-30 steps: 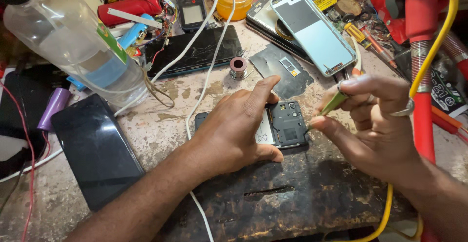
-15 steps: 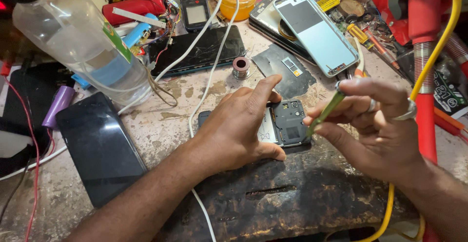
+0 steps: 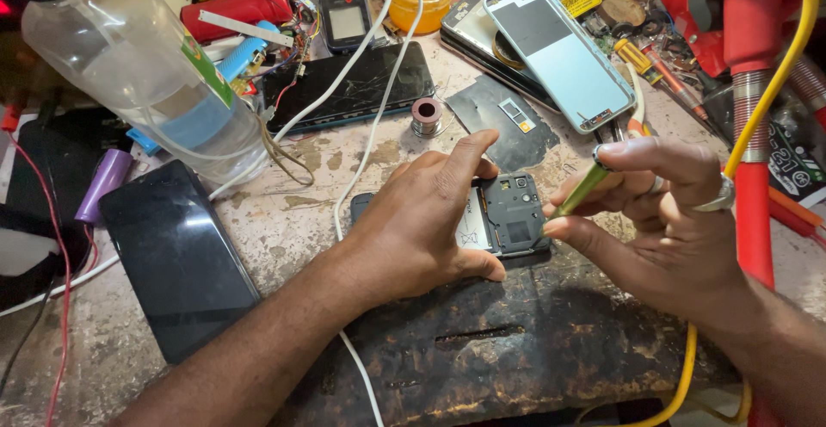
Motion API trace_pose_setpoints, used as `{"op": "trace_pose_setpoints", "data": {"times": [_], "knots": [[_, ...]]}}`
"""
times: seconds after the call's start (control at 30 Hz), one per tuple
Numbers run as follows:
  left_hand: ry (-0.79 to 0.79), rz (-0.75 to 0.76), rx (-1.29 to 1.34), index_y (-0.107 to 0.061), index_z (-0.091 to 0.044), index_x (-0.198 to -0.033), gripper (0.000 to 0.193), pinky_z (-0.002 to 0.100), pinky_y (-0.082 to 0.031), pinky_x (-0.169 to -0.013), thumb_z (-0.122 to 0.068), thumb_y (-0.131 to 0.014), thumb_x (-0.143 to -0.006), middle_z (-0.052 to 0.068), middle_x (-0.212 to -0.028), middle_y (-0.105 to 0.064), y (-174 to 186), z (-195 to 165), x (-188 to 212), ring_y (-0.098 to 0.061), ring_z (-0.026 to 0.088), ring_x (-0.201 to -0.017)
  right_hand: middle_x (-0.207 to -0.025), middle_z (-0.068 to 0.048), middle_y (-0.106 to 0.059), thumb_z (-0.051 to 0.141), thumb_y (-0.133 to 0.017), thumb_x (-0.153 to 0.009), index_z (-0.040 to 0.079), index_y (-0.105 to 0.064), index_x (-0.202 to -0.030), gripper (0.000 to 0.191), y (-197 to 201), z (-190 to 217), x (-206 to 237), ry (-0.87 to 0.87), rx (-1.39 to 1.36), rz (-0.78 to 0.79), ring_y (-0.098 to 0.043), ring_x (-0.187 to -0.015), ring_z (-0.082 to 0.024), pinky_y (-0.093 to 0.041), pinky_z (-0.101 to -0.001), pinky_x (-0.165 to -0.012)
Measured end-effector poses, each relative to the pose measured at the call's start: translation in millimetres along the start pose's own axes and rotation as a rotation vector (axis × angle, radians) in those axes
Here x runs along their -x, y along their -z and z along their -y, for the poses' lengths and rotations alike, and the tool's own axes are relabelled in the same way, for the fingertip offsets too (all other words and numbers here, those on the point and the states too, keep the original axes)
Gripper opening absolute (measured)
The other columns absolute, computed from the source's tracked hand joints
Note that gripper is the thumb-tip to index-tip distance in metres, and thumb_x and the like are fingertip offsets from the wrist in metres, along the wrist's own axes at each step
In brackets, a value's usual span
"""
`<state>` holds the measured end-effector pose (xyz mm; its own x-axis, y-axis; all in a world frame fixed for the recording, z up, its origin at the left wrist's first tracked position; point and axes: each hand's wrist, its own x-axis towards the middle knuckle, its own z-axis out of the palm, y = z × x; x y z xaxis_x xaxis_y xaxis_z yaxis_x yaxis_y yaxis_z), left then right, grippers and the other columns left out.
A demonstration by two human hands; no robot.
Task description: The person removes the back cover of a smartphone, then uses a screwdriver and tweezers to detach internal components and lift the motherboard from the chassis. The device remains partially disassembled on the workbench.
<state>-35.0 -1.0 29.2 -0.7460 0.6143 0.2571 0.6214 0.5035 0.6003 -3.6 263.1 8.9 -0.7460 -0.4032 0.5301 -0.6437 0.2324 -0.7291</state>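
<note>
Two bare hands at work over one opened phone (image 3: 508, 216), which lies back-up near the middle of the table (image 3: 301, 212), partly on a dark scorched mat (image 3: 516, 341). Left hand (image 3: 422, 225): pressed flat on the phone, covering its left half, forefinger stretched along the top edge, thumb at the lower edge; grip closed on the phone's body. Right hand (image 3: 662, 229): just right of the phone, a ring on one finger, pinching a thin green-yellow tool (image 3: 578, 193) between thumb and fingertips; tool tilted, lower tip at the phone's right edge. Whether the tip touches cannot be told.

Around: clear plastic bottle (image 3: 146, 83) lying on its side at far left; black phone (image 3: 176, 255) face-up left of the forearm; cracked dark phone (image 3: 353, 87) beyond; small solder spool (image 3: 426, 115); pale phone frame (image 3: 559, 52) at upper right; white cable (image 3: 370, 134) running down the table; yellow cable (image 3: 774, 91) at right.
</note>
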Motion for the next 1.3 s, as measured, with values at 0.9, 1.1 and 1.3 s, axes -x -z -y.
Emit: {"op": "trace_pose_setpoints", "data": {"times": [0.9, 1.1, 1.3], "knots": [[0.032, 0.021, 0.002, -0.028, -0.003, -0.151, 0.125, 0.046, -0.045, -0.103, -0.042, -0.098, -0.055, 0.016, -0.130, -0.065, 0, 0, -2, -0.058, 0.037, -0.123, -0.121, -0.017, -0.063, -0.004, -0.064, -0.095, 0.014, -0.036, -0.138, 0.055, -10, 7, -3, 0.009, -0.055, 0.044, -0.070, -0.116, -0.023, -0.066, -0.0341, -0.092], [0.008, 0.005, 0.003, -0.029, -0.002, -0.150, 0.125, 0.046, -0.045, -0.102, -0.041, -0.099, -0.054, 0.017, -0.129, -0.066, -1, 2, -1, -0.058, 0.038, -0.122, -0.118, -0.015, -0.069, -0.005, -0.063, -0.098, 0.017, -0.034, -0.140, 0.055, -9, 5, -4, -0.030, -0.119, 0.077, -0.075, -0.111, -0.020, -0.066, -0.0312, -0.086], [-0.018, -0.009, 0.004, -0.031, -0.002, -0.149, 0.123, 0.047, -0.045, -0.102, -0.042, -0.099, -0.055, 0.017, -0.129, -0.066, -1, 3, -1, -0.058, 0.038, -0.122, -0.114, -0.014, -0.069, -0.002, -0.072, -0.095, 0.018, -0.033, -0.142, 0.065, -11, 9, -4, -0.137, -0.006, -0.018, -0.073, -0.105, -0.016, -0.064, -0.0286, -0.085]]}}
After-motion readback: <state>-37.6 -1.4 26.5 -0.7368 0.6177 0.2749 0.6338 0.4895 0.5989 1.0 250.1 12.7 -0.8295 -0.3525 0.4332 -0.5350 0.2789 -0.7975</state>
